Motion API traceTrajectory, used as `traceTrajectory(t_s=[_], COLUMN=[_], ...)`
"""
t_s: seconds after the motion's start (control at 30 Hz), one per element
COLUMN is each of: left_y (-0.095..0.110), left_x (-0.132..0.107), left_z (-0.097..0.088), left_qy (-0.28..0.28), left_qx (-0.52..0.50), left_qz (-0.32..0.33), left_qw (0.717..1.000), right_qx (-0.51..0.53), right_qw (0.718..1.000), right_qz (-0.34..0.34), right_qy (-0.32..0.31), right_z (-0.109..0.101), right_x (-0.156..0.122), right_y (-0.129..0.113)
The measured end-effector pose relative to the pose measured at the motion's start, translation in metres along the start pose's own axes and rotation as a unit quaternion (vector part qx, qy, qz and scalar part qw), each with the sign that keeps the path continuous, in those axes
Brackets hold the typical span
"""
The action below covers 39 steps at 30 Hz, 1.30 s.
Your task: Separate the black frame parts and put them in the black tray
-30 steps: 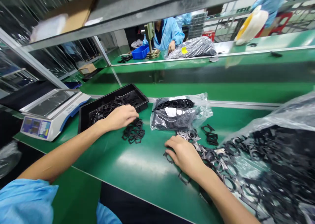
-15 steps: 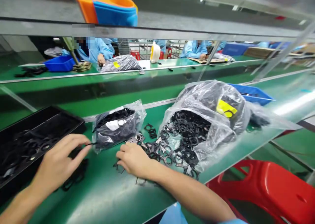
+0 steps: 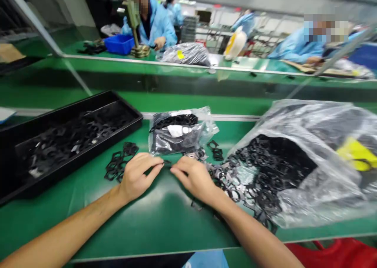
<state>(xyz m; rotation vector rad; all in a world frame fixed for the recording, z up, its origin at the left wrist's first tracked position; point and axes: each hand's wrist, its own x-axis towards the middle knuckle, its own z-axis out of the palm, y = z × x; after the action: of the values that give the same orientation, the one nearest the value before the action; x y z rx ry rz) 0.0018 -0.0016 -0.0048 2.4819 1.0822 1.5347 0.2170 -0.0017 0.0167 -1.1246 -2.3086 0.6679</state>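
Above the green table (image 3: 159,221), my left hand (image 3: 137,177) pinches a small, thin black plastic part (image 3: 166,163) between thumb and forefinger. My right hand (image 3: 196,177) is closed, its fingertips at the right end of that part; what they grip is hidden. Beside my left hand lies a small cluster of black ring-shaped frames (image 3: 113,166). Many loose black and silvery ring pieces (image 3: 232,181) spread to the right of my right hand. They spill from the mouth of a big clear plastic bag (image 3: 321,123). A smaller bag of black parts (image 3: 176,136) lies just behind my hands.
A long black tray (image 3: 129,121) filled with black parts stands at left. A red stool (image 3: 338,254) shows below the table's edge. Across a divider, co-workers in blue sit at another bench with a blue bin (image 3: 119,44), a plastic bag (image 3: 188,54) and a tape roll (image 3: 235,43).
My left hand has moved from beside the tray towards my right hand, carrying a thin black part. The two hands now meet in front of the small bag. The camera view has turned left.
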Motion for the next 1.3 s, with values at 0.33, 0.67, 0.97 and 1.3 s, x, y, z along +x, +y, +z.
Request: traceTrajectory(t_s=[0.33,0.67,0.97,1.3], left_y=[-0.003,0.007,0.009,0.013], left_x=[0.003,-0.002,0.004,0.004], left_z=[-0.004,-0.003,0.004,0.007], left_qy=[0.024,0.033,-0.074,-0.104], left_qx=[-0.078,-0.151,-0.461,-0.395], left_qz=[-0.069,-0.163,-0.409,-0.411], left_qw=[0.994,0.974,0.784,0.815], right_qx=[0.461,0.478,0.338,0.254], right_qw=[0.848,0.841,0.921,0.959], right_qz=[0.255,0.243,0.116,0.075], right_qy=[0.051,0.070,0.157,0.102], right_z=[-0.006,-0.005,0.002,0.007], right_x=[0.011,0.010,0.003,0.000], right_y=[-0.007,-0.004,-0.009,-0.011])
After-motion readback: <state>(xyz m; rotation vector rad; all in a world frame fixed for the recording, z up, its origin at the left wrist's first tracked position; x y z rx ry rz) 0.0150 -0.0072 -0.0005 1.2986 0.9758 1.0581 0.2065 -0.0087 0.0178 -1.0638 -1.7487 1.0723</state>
